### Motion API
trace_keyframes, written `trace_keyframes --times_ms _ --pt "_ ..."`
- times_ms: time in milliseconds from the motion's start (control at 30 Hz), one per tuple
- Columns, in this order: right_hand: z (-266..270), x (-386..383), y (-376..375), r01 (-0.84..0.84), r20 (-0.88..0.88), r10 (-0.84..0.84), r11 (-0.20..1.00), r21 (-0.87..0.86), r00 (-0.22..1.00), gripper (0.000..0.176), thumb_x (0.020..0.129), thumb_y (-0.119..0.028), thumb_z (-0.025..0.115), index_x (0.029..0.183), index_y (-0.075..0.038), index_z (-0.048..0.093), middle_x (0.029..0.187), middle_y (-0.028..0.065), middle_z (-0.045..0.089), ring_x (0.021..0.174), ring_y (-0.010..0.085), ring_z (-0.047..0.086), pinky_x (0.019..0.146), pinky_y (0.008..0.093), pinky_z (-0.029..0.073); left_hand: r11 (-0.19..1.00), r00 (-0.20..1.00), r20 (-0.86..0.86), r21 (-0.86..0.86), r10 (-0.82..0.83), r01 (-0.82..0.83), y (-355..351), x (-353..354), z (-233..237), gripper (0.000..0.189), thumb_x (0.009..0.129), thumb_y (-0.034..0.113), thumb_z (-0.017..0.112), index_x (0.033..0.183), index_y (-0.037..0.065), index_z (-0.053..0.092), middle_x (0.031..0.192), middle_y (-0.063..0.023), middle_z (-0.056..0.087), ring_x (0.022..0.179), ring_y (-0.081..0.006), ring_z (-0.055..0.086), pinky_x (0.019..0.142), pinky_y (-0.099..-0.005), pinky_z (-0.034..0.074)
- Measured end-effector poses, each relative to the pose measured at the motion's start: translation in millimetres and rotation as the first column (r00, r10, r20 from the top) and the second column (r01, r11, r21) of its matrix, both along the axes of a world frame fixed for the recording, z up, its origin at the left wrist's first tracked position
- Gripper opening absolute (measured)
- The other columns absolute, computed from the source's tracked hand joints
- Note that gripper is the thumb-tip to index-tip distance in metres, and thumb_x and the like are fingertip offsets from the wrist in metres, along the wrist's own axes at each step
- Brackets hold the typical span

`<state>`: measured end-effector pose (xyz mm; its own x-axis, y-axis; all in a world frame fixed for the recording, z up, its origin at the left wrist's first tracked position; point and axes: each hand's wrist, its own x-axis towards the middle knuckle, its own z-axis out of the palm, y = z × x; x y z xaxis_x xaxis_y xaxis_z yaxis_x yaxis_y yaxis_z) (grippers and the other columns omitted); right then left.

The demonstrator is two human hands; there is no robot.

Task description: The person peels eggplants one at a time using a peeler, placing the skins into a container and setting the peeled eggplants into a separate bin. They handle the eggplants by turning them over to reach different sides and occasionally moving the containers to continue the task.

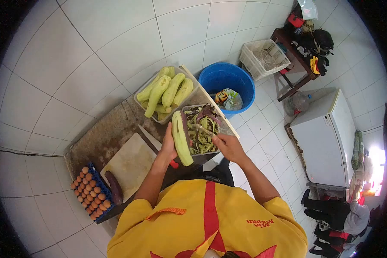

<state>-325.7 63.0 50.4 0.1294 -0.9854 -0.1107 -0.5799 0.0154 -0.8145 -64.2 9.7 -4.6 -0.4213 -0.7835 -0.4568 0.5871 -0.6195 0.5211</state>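
My left hand [169,144] is wrapped round a partly peeled eggplant [183,139], pale green with a strip of purple skin left along one side. In my right hand [230,148] is a peeler [204,130], its head pointing towards the eggplant. Below them a plastic tub [202,153] holds green and purple peelings [202,137]. Behind it, another tub [162,120] is heaped with peeled eggplants [170,88]. A knife [148,139] lies along the edge of a white cutting board [127,165], and an unpeeled purple eggplant [114,188] rests at the board's left side.
A blue tray of brown eggs [91,189] sits at the table's left end. Beyond the table's right edge stand a blue bin [228,77] and a white crate [264,58]. To the right are a white chest freezer [318,142] and another person [344,215].
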Motion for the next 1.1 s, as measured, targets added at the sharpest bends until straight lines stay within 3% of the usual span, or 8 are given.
trace_keyframes --times_ms 233,367,533,667,767,900,1000,1100 --pt "24 29 9 -0.133 -0.318 0.045 0.956 -0.260 0.947 0.042 0.096 -0.046 0.064 0.086 -0.006 0.069 0.070 0.0168 0.066 0.068 0.0379 0.067 0.061 0.0483 0.051 0.998 0.980 0.191 -0.042 0.047 -0.040 -1 -28 22 0.059 0.109 0.054 0.027 0.137 0.009 0.052 0.116 -0.0117 0.065 0.098 -0.0224 0.067 0.086 -0.0416 0.057" --pt "22 37 1 -0.105 -0.376 -0.002 0.959 -0.262 0.926 0.047 0.095 -0.053 0.062 0.086 -0.007 0.070 0.074 0.0172 0.069 0.070 0.0393 0.068 0.062 0.0501 0.053 0.997 0.947 0.320 -0.070 -0.020 0.045 -1 -35 12 0.059 0.109 0.055 0.029 0.134 0.009 0.055 0.107 -0.0098 0.067 0.091 -0.0211 0.067 0.079 -0.0405 0.058" --pt "-2 40 -26 -0.006 -0.385 -0.055 0.988 -0.157 0.921 0.052 0.098 -0.055 0.056 0.092 -0.007 0.074 0.077 0.0200 0.070 0.074 0.0402 0.070 0.065 0.0512 0.055 0.985 0.888 0.453 -0.104 -0.075 0.136 14 -38 5 0.052 0.110 0.050 0.028 0.120 0.007 0.056 0.087 -0.0065 0.063 0.068 -0.0195 0.065 0.058 -0.0371 0.056" --pt "-14 37 -37 0.007 -0.338 -0.034 0.997 -0.080 0.941 0.056 0.100 -0.055 0.052 0.092 -0.005 0.075 0.080 0.0232 0.071 0.078 0.0429 0.070 0.072 0.0545 0.054 0.934 0.743 0.663 -0.198 -0.095 0.296 17 -19 -49 0.063 0.111 0.047 0.026 0.143 -0.004 0.046 0.133 -0.0178 0.057 0.122 -0.0268 0.056 0.108 -0.0360 0.041" --pt "-11 43 -36 0.012 -0.315 -0.026 0.999 -0.048 0.949 0.057 0.100 -0.054 0.051 0.091 -0.004 0.075 0.081 0.0246 0.070 0.080 0.0443 0.069 0.074 0.0549 0.054 0.903 0.697 0.712 -0.245 -0.079 0.352 20 -7 -61 0.064 0.111 0.046 0.027 0.144 -0.005 0.044 0.136 -0.0193 0.055 0.128 -0.0281 0.052 0.111 -0.0351 0.037" --pt "-22 53 -38 0.093 -0.316 -0.107 0.994 -0.059 0.943 0.058 0.101 -0.052 0.050 0.088 -0.001 0.074 0.081 0.0263 0.070 0.080 0.0466 0.068 0.074 0.0557 0.053 0.888 0.726 0.625 -0.112 -0.286 0.447 22 9 -15 0.056 0.111 0.045 0.031 0.137 -0.001 0.051 0.112 -0.0140 0.063 0.093 -0.0237 0.068 0.082 -0.0362 0.055" --pt "-49 33 -47 0.044 -0.229 -0.070 0.992 -0.117 0.971 0.065 0.104 -0.055 0.044 0.087 0.002 0.070 0.066 0.0224 0.065 0.066 0.0403 0.067 0.062 0.0508 0.053 0.878 0.800 0.462 -0.086 -0.384 0.471 30 12 18 0.051 0.110 0.046 0.035 0.130 0.003 0.053 0.093 -0.0088 0.063 0.066 -0.0193 0.067 0.059 -0.0341 0.056" --pt "-38 20 -44 -0.072 0.176 -0.010 0.888 0.455 0.984 0.072 0.106 -0.059 0.037 0.085 0.002 0.069 0.054 0.0101 0.057 0.045 0.0231 0.058 0.043 0.0367 0.047 0.914 0.878 0.367 -0.145 -0.306 0.379 31 16 21 0.050 0.108 0.048 0.040 0.127 0.004 0.054 0.086 -0.0082 0.063 0.065 -0.0194 0.067 0.057 -0.0334 0.056"
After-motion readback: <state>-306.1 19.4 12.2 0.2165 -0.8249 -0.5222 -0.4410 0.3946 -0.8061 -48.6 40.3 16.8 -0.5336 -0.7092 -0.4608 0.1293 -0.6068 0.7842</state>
